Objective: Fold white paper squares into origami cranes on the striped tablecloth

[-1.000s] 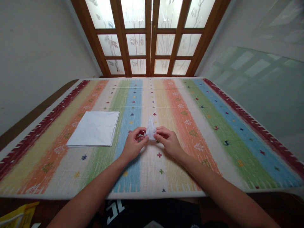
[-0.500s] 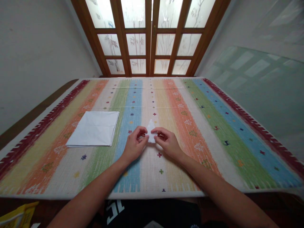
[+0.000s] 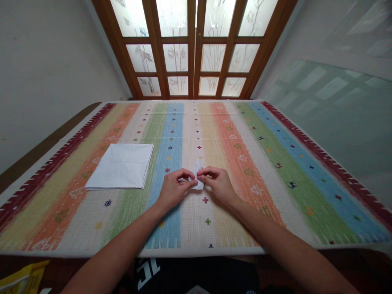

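The left hand (image 3: 175,188) and the right hand (image 3: 221,187) meet over the middle of the striped tablecloth (image 3: 170,130), their fingertips almost touching. Between them is a small piece of white paper (image 3: 200,186). The left thumb and forefinger pinch it from the left, the right thumb and forefinger from the right; the other fingers curl loosely behind. A narrow part of the paper rises beyond the fingertips, and a wider white edge shows just on the near side of them. The middle is hidden by the fingers, so its creases cannot be made out.

As far as can be judged, a good deal of folding is done: the paper looks far smaller than the flat stack of white sheets (image 3: 119,167) to the left of the left hand's fingers. With both hands pinching it, this piece seems unfinished, though how many folds remain cannot be told. The stack lies apart from the fingers, unfolded into any such shape and untouched by either hand. Nearer the body than the fingers and far to their left, a yellow packet (image 3: 34,272) shows below the table edge.
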A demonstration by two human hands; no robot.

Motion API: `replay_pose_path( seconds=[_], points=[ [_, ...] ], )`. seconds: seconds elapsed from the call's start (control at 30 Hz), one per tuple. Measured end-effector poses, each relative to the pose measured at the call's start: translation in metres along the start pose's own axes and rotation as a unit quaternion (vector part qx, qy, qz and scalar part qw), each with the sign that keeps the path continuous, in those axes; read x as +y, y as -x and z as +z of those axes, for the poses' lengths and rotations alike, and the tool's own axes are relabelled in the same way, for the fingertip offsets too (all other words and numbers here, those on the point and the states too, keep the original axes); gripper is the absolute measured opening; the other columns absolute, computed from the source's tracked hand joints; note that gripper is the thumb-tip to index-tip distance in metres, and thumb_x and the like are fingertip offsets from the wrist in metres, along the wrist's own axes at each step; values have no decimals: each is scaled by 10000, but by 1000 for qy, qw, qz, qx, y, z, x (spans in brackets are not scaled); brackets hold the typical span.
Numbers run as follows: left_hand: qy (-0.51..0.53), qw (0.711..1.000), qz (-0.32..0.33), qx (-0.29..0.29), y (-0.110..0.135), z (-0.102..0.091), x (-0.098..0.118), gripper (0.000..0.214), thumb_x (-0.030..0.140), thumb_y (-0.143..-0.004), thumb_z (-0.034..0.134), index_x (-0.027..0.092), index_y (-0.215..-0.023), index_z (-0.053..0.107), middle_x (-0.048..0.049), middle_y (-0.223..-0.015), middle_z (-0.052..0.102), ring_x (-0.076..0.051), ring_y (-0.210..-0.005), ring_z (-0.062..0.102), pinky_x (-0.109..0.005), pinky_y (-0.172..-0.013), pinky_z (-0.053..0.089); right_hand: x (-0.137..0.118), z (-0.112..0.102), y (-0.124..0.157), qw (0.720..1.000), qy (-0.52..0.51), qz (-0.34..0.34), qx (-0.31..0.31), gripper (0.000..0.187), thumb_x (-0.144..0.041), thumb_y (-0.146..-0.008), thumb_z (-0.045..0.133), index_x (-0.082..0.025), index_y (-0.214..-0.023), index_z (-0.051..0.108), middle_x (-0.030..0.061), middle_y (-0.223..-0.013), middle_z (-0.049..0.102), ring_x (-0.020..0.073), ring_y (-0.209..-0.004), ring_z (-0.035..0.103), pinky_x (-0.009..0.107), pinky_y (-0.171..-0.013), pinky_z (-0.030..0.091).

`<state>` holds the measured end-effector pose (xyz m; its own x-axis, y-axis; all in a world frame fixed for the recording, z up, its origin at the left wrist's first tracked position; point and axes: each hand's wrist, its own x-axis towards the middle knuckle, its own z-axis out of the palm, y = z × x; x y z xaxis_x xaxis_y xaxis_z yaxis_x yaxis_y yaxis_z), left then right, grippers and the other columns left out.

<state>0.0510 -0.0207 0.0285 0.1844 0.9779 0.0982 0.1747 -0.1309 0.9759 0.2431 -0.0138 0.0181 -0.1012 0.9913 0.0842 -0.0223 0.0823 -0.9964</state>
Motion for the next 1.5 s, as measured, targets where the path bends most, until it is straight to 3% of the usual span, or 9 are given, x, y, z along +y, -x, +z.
replay_pose_path(
  seconds=[0.17, 0.37, 0.6, 0.8, 0.87, 1.03, 1.23, 1.4, 1.5],
  points=[
    [-3, 1000, -7, -12, 1, 0, 1, 136, 302, -795, 835, 188, -829, 769, -30, -815, 768, -139, -644, 679, -262, -617, 568, 1, 0, -1, 997, -62, 38, -11, 411, -392, -725, 904, -253, -1070, 729, -30, -751, 699, 157, -686, 647, 279, -656, 526],
    [-12, 999, -9, -50, 2, 1, 2, 161, 304, -784, 839, 191, -811, 727, -3, -757, 720, -120, -583, 619, -258, -574, 547, 2, -2, -4, 998, -28, 47, -27, 362, -542, -770, 866, -195, -758, 761, 20, -728, 705, 155, -658, 597, 286, -617, 485],
    [6, 996, -25, -82, 5, 6, 7, 310, 301, -729, 882, 207, -876, 626, 46, -697, 658, -90, -526, 532, -203, -516, 387, 3, -5, -4, 999, -28, 22, 7, 318, -495, -740, 888, -206, -687, 766, 20, -686, 690, 153, -639, 567, 283, -597, 458],
    [-37, 996, -26, -83, 4, 3, 7, 260, 262, -760, 815, 207, -820, 568, 92, -595, 517, -71, -486, 395, -201, -504, 243, -2, -4, -4, 998, -24, 37, -34, 347, -548, -760, 871, -209, -766, 798, 37, -763, 725, 168, -670, 596, 305, -644, 493],
    [-47, 995, -15, -92, 5, 2, 6, 258, 254, -756, 811, 208, -814, 564, 86, -617, 515, -76, -507, 401, -206, -515, 257, -3, -4, -4, 998, -33, 46, -40, 361, -564, -764, 870, -212, -832, 821, 49, -821, 744, 179, -703, 617, 319, -673, 508],
    [-62, 993, -5, -105, 6, 4, 8, 327, 251, -750, 800, 220, -788, 477, 84, -677, 475, -84, -552, 383, -228, -554, 291, -3, -5, -3, 999, -5, 37, -27, 472, -613, -798, 842, -193, -617, 725, -2, -598, 580, 138, -577, 475, 288, -554, 385],
    [-80, 988, 5, -135, 6, 5, 7, 530, 378, -710, 900, 226, -772, 396, 81, -715, 424, -96, -632, 383, -237, -599, 307, -7, -6, -2, 1000, -4, 25, -6, 477, -615, -784, 843, -177, -622, 745, 6, -600, 603, 128, -570, 470, 275, -537, 354],
    [17, 986, -31, -161, 10, 7, 4, 527, 406, -763, 876, 249, -903, 393, 50, -771, 573, -145, -677, 603, -256, -635, 455, -8, -7, 0, 1000, -10, 27, 3, 425, -575, -813, 836, -181, -665, 777, 20, -624, 643, 140, -576, 512, 282, -549, 386],
    [11, 987, -22, -157, 10, 7, 5, 420, 348, -815, 814, 242, -938, 427, 39, -797, 599, -147, -697, 619, -254, -645, 469, -5, -6, -1, 999, -18, 39, 8, 443, -591, -814, 836, -186, -650, 761, 26, -633, 651, 147, -576, 517, 288, -547, 397]
  ],
)
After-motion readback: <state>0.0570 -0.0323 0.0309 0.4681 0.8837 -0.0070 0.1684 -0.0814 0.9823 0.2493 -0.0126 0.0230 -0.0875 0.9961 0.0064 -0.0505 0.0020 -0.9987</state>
